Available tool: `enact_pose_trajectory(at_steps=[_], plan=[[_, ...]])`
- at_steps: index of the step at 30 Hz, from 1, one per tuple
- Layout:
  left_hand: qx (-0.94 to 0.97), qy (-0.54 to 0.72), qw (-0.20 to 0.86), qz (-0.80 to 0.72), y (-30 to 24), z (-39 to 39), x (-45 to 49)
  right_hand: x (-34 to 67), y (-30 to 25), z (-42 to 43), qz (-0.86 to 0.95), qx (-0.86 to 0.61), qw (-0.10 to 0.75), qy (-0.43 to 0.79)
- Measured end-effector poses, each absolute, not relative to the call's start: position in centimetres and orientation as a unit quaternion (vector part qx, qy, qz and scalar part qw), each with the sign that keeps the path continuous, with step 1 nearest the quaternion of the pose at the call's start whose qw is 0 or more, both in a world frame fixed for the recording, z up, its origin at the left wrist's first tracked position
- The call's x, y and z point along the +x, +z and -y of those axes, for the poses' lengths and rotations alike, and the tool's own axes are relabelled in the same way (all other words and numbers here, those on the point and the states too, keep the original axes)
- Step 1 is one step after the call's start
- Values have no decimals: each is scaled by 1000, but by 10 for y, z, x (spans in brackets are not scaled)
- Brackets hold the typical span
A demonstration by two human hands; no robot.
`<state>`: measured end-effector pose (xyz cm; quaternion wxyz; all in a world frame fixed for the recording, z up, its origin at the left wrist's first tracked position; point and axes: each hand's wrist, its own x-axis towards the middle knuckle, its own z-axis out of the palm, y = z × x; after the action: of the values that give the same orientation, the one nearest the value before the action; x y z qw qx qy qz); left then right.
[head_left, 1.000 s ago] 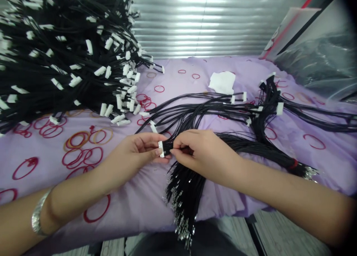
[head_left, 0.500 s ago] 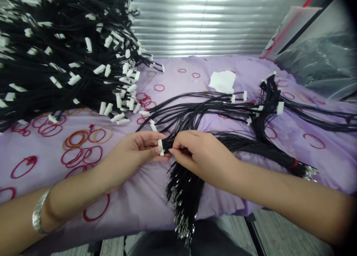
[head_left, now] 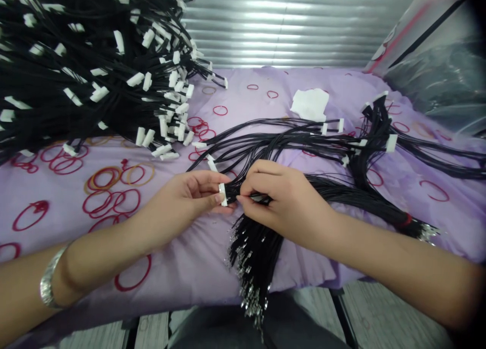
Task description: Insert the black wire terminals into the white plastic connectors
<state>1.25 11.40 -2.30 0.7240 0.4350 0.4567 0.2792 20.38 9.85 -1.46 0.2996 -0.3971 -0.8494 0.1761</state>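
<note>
My left hand (head_left: 186, 197) pinches a small white connector (head_left: 223, 194) between thumb and fingers. My right hand (head_left: 284, 199) is closed on thin black wires (head_left: 232, 191) that run into that connector. Under my right hand lies a bundle of loose black wires with bare metal terminals (head_left: 252, 268), hanging over the front edge of the purple cloth (head_left: 182, 268). A silver bracelet (head_left: 47, 283) sits on my left wrist.
A large heap of black wire harnesses with white connectors (head_left: 87, 75) fills the back left. More harnesses (head_left: 304, 141) spread across the middle and right. A bound bundle with a red band (head_left: 406, 222) lies right. White paper scrap (head_left: 310, 104), plastic bags (head_left: 429, 70) at back right.
Both hands stay together on the connector and wires, shifting only slightly. The view has tilted a little, so everything sits a bit higher and to the right.
</note>
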Motion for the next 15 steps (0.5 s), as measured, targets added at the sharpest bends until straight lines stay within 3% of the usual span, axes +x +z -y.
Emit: enact_pose_trajectory(at_steps=[15], plan=[[429, 272, 730, -457, -23, -114, 12, 201, -15, -96, 825, -437, 298, 199]])
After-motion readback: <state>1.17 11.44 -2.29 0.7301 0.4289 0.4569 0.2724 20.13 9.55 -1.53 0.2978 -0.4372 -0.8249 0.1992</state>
